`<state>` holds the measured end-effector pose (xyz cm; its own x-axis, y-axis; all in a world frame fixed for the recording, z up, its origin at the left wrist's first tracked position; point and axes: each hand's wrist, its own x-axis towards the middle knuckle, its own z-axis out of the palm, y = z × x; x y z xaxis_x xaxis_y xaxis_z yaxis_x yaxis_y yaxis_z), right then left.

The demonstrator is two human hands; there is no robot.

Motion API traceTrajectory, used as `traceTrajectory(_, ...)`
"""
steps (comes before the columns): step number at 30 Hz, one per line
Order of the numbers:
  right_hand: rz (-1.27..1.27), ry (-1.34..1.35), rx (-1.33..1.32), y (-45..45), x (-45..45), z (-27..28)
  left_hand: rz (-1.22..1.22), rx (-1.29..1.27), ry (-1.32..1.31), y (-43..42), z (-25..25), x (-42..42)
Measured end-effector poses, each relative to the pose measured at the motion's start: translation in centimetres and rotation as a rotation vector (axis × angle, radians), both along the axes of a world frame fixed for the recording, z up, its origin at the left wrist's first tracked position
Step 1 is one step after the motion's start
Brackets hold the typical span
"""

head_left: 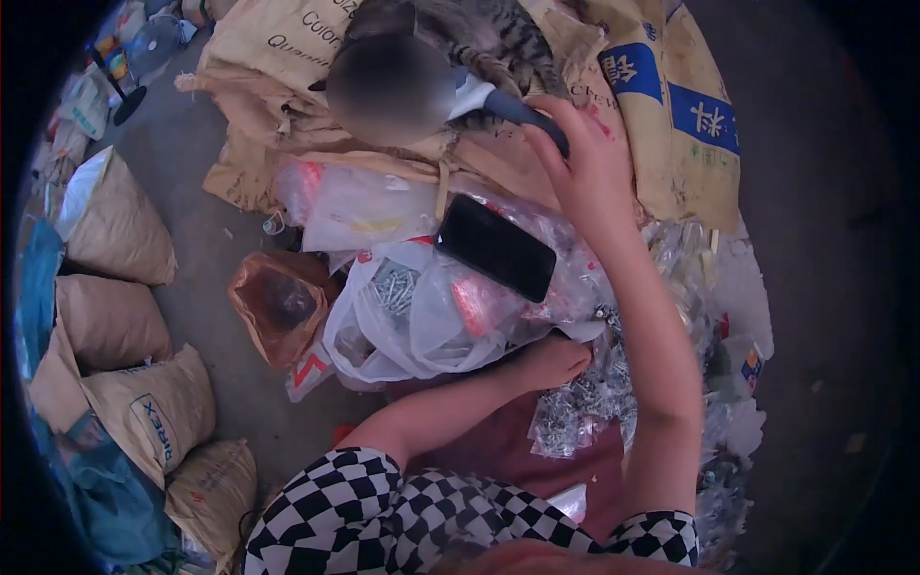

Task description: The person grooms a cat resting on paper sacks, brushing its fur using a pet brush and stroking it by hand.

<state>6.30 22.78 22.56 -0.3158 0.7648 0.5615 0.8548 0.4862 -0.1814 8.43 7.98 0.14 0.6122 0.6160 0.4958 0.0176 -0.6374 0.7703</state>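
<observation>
My right hand (585,158) is wrapped round the dark handle of a tool (508,107) with a pale head; a blurred patch partly covers its far end, so its kind is unclear. That end is close to a striped tabby cat (498,43) lying on brown paper sacks (278,57). Low in the middle, my left hand (556,362) is closed beside a clear plastic bag of small metal screws (575,412). What its fingers hold, if anything, is hidden. Between my hands a black smartphone (496,247) rests on plastic bags.
A white plastic bag (374,350) has screws (393,287) inside. Left of it stands an open brown paper bag (278,307). Several full paper sacks (115,216) line the left side, and a fan (153,46) is far back. More clear bags (680,268) lie right of my forearm.
</observation>
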Motion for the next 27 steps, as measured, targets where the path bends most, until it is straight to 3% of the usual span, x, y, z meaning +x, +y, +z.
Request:
traceTrajectory(5,-0.082,-0.066,-0.034,0.3,-0.8,0.7,0.011,0.046,-0.02,0.0,-0.6,0.4)
traceTrajectory(10,-0.153,0.096,-0.389,0.6,1.0,1.7,0.028,0.053,-0.037,0.0,-0.3,0.2)
traceTrajectory(14,-0.024,0.019,-0.288,-0.8,2.3,0.3,0.007,0.023,-0.026,0.2,0.3,-0.1)
traceTrajectory(19,0.026,0.105,-0.216,-1.4,3.3,-1.0,-0.006,-0.006,-0.03,0.2,0.5,-0.4)
traceTrajectory(27,-0.025,-0.007,-0.32,-3.4,3.5,3.2,-0.051,-0.052,-0.089,0.3,0.1,-0.4)
